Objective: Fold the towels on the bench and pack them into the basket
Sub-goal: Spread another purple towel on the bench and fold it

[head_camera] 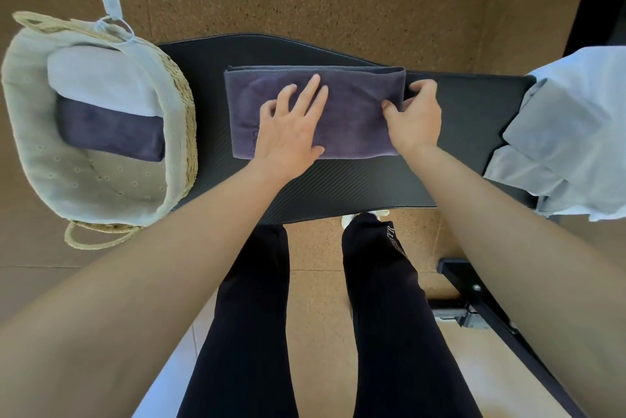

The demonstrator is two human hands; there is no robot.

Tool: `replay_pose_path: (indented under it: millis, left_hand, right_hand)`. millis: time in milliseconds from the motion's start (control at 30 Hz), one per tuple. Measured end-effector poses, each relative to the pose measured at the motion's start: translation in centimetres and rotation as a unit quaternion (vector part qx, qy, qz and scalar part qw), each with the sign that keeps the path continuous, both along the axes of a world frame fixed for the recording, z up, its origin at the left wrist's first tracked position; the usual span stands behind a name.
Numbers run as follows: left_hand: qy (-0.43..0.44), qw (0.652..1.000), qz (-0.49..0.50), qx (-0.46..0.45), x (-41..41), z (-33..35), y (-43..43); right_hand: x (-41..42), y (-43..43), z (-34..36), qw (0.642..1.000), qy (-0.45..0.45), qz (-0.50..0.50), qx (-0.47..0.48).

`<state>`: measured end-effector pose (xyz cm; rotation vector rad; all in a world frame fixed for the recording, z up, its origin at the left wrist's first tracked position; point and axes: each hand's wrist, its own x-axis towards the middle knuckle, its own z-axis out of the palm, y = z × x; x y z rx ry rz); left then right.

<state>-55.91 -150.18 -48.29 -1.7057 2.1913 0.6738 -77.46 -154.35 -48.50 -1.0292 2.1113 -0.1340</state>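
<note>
A dark purple towel, folded into a long rectangle, lies flat on the black bench. My left hand presses on its middle with fingers spread and straight. My right hand grips the towel's right edge, thumb and fingers curled round it. At the bench's left end stands a woven basket with a pale cloth lining. Inside it lie a folded light towel and a folded dark purple towel.
A loose heap of light blue towels covers the bench's right end. My legs in black trousers stand at the bench's near edge. The bench's black metal frame runs across the floor at lower right. The floor is brown tile.
</note>
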Motion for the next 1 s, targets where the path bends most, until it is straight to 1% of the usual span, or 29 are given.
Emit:
replay_pose_path:
  millis: [133, 233, 300, 433, 567, 633, 700, 733, 767, 800, 833, 867, 933, 967, 1000]
  left_hand:
    - [-0.024, 1.000, -0.005, -0.007, -0.1, -0.2, 0.1]
    - [-0.022, 1.000, 0.006, -0.010, -0.1, -0.4, 0.2]
    - [-0.024, 1.000, 0.011, -0.004, -0.2, -0.3, 0.1]
    - [-0.026, 0.998, 0.046, 0.014, -1.8, 0.0, 0.4]
    - [0.003, 0.997, 0.081, 0.014, -4.1, 0.1, 0.7]
    - [0.037, 0.994, 0.099, 0.023, -4.4, 0.3, 0.3]
    - [0.112, 0.982, 0.146, 0.038, -3.2, 0.2, -0.1]
    - [0.171, 0.967, 0.182, 0.049, -2.3, 0.2, -0.3]
    - [0.240, 0.943, 0.224, 0.062, -1.3, 0.3, -0.4]
    - [0.308, 0.906, 0.278, 0.081, -0.4, 0.5, -0.5]
    - [0.364, 0.858, 0.345, 0.112, 0.3, 1.1, -0.7]
    - [0.407, 0.799, 0.417, 0.150, 1.1, 1.9, -1.1]
    - [0.455, 0.682, 0.524, 0.231, 2.4, 3.5, -1.9]
    - [0.466, 0.644, 0.547, 0.263, 3.2, 4.1, -2.1]
    - [0.478, 0.620, 0.555, 0.281, 4.0, 4.4, -2.1]
  right_hand:
    - [0.5, -0.5, 0.2, 0.996, 0.004, 0.038, 0.077]
    - [0.6, -0.6, 0.5, 0.995, -0.024, 0.034, 0.088]
    - [0.5, -0.3, 1.2, 0.996, -0.044, 0.028, 0.070]
    - [-0.1, 0.2, 3.2, 0.997, -0.061, 0.043, 0.001]
    - [0.1, 0.1, 5.5, 0.990, -0.118, 0.055, -0.054]
    - [0.7, 0.1, 6.2, 0.986, -0.136, 0.065, -0.071]
    - [1.8, 0.1, 6.7, 0.983, -0.148, 0.076, -0.079]
    - [2.4, 0.1, 6.8, 0.981, -0.156, 0.081, -0.080]
    - [3.1, 0.2, 6.9, 0.979, -0.165, 0.091, -0.080]
    - [3.9, 0.4, 6.9, 0.976, -0.175, 0.105, -0.079]
    - [4.8, 0.7, 7.0, 0.972, -0.184, 0.125, -0.076]
    - [5.7, 1.0, 7.0, 0.967, -0.194, 0.148, -0.072]
    - [7.3, 1.6, 6.8, 0.954, -0.217, 0.198, -0.059]
    - [8.1, 2.0, 6.7, 0.947, -0.228, 0.221, -0.054]
    - [8.9, 2.3, 6.5, 0.940, -0.237, 0.239, -0.052]
